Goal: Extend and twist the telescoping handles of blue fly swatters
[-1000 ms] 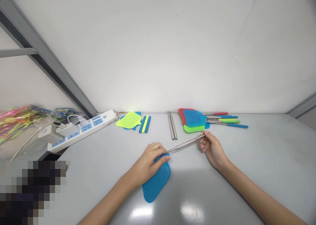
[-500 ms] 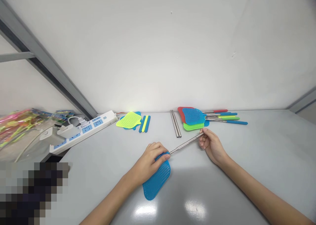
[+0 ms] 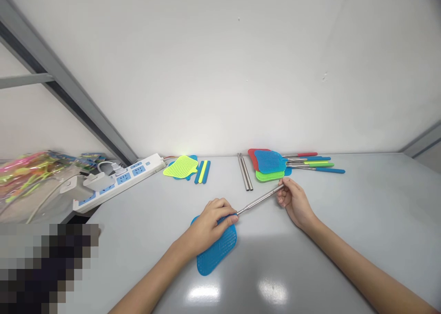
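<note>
A blue perforated fly swatter head (image 3: 217, 252) is gripped near its neck by my left hand (image 3: 215, 219), which covers part of it. From that neck a thin metal telescopic rod (image 3: 259, 200) runs up and to the right. My right hand (image 3: 292, 199) pinches the rod's far end between thumb and fingers. No coloured grip shows on this rod. Just beyond my right hand lies a pile of swatters, with a blue head (image 3: 269, 162) over a red head (image 3: 254, 158) and a green head (image 3: 265, 176); their coloured handles (image 3: 320, 164) point right.
Two loose metal tubes (image 3: 245, 172) lie left of the pile. Farther left are blue and yellow grip sleeves (image 3: 203, 172) and a yellow swatter head (image 3: 182, 168) over blue ones. A power strip (image 3: 131, 175) with plugged-in chargers and bagged colourful items (image 3: 27, 171) occupy the left side.
The blue swatter head has turned slightly, its lower end swinging a little left and more of its edge showing left of my left hand. Both hands keep their hold.
</note>
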Motion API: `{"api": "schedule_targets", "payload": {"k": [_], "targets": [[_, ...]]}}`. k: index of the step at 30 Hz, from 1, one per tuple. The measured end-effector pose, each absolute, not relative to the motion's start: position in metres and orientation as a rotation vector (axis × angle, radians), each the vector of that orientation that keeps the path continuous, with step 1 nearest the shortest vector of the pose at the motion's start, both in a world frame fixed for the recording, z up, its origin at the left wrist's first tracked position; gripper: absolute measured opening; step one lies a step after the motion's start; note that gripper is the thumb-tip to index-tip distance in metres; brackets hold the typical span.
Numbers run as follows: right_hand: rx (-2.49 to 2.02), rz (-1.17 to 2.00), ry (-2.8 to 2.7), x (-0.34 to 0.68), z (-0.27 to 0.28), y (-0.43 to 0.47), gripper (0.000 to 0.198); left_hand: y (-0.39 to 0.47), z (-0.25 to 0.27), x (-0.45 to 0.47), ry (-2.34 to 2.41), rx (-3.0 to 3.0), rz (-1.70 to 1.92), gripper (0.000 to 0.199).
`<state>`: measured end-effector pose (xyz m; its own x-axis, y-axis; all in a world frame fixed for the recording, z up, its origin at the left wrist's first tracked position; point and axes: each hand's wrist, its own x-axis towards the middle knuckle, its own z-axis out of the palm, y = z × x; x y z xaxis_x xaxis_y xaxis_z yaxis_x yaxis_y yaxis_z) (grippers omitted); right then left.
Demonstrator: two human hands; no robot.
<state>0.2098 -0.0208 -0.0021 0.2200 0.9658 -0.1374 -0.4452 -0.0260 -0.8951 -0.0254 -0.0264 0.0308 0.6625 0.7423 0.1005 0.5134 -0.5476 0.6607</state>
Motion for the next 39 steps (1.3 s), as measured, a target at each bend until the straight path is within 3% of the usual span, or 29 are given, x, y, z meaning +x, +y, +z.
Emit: {"api": "schedule_targets", "payload": {"k": [19,39], "targets": [[-1.03,1.409,-0.936,0.2163,0.0002,-0.0246,0.023,-0.0266,0.0301,-0.0336,0.986,2.459,0.282,0.025],[-1.063,1.378,-0.918,0.2152,-0.0019,-0.0211,0.023,-0.029,0.0375,-0.0289,1.052,2.63,0.31,0.025]]}}
